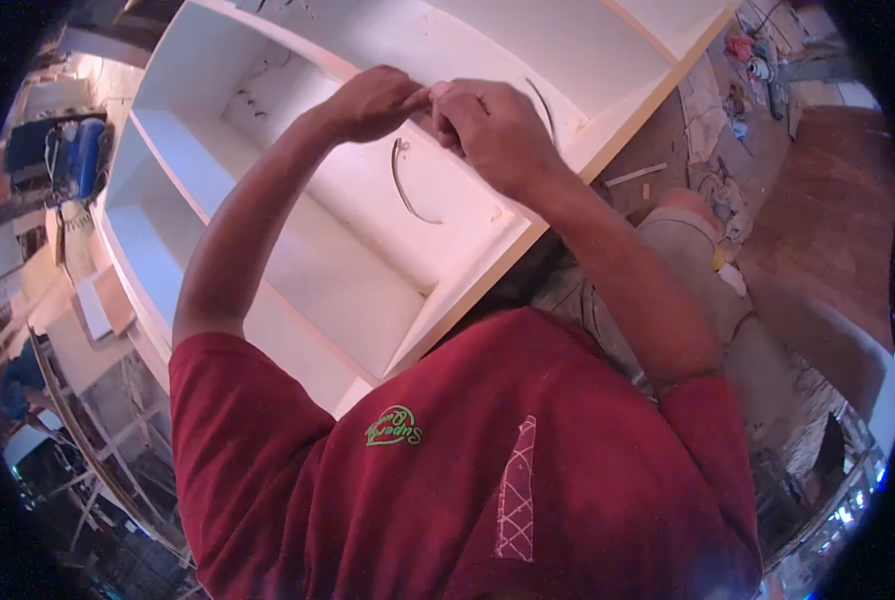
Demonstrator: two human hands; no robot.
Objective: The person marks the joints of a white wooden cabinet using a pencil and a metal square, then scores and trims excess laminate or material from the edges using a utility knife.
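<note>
A large white cabinet (658, 90) with several open compartments lies in front of me. Over one of its dividers (308, 58) both of my hands meet, fingertip to fingertip. My left hand (376, 103) is closed in a pinch at the divider's edge. Pressed close beside it, my right hand (496, 130) has its fingers curled inward. Whatever lies between the fingers is too small or hidden to make out. A thin dark curved strip or wire (400, 182) rests in the compartment below the hands. Another thin curved strip (543, 105) shows just right of my right hand.
Small curled wires (255, 105) stick out inside the upper left compartment. A brown board (818, 190) stands at the right. Scraps and cloth-like items (743, 55) litter the floor at the upper right. A blue cylinder (90, 155) and loose board pieces are at the left.
</note>
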